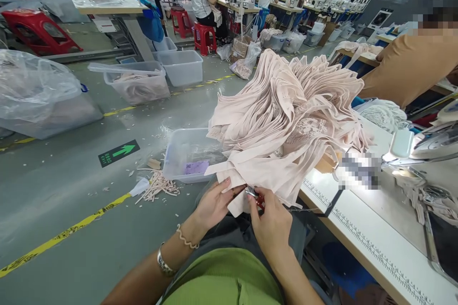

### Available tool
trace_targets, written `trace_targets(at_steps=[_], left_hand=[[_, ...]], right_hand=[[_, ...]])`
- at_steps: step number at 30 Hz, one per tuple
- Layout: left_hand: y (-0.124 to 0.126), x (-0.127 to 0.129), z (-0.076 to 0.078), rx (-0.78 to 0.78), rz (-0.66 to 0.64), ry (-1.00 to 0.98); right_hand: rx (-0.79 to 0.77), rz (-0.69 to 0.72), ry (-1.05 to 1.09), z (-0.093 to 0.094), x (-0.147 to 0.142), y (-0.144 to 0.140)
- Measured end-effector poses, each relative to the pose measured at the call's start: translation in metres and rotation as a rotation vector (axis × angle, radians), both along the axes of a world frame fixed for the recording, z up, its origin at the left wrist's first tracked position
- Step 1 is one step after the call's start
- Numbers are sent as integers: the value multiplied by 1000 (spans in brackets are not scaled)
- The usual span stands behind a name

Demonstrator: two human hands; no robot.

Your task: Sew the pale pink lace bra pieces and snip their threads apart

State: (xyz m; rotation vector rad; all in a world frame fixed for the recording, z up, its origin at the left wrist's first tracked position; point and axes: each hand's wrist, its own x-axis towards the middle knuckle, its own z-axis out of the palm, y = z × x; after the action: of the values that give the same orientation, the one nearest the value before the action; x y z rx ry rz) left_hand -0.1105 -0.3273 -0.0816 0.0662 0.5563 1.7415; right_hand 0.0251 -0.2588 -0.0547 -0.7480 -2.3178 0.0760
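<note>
Snipping goes cleanest if the left hand [214, 205] keeps pinching the pink fabric piece [238, 202] taut at lower centre while the right hand [272, 224], gripping the red snips [258, 198], stays close.

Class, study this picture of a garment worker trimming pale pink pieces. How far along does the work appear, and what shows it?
Done: trimmed scraps litter the floor beside a clear bin. In hand: the left hand holds one fabric edge while the right hand works small red snips on it. Left: a tall stack of pink pieces sits on the table; how many are finished cannot be told.
</note>
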Motion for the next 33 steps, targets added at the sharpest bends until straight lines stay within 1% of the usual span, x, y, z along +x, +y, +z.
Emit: trace_targets(at_steps=[4,9,11,15,18,19,21,23,25,28,31,33], left_hand=[[-4,4,0,-10,6,16],[-9,9,1,-30,40,0],[-11,14,-2,-9,6,1],[-12,29,-14,52,-120,48],[-12,38,-19,33,-213,115],[-12,40,-18,19,-211,155],[-11,41,-15,-8,-159,255],[-10,39,-12,-34,-117,362],[-9,36,-11,-62,-108,467],[-9,34,-12,-110,-81,654],[-11,34,-13,-146,-53,899],[-13,34,-13,-159,-41,1048]], right_hand=[[30,7,-9,2,2,-4],[66,-35,-61,2,5,-6],[45,-43,-70,1,6,-6],[-86,-49,-55,-3,8,-3],[-178,-42,-50,-5,13,-2],[-201,-40,-40,-5,16,-2],[-230,-48,-14,-4,22,-3],[-241,-65,12,-1,29,-4],[-239,-82,8,2,33,-5],[-156,-91,-63,5,32,-5],[-32,-79,-135,7,25,-7],[17,-71,-174,8,18,-9]])
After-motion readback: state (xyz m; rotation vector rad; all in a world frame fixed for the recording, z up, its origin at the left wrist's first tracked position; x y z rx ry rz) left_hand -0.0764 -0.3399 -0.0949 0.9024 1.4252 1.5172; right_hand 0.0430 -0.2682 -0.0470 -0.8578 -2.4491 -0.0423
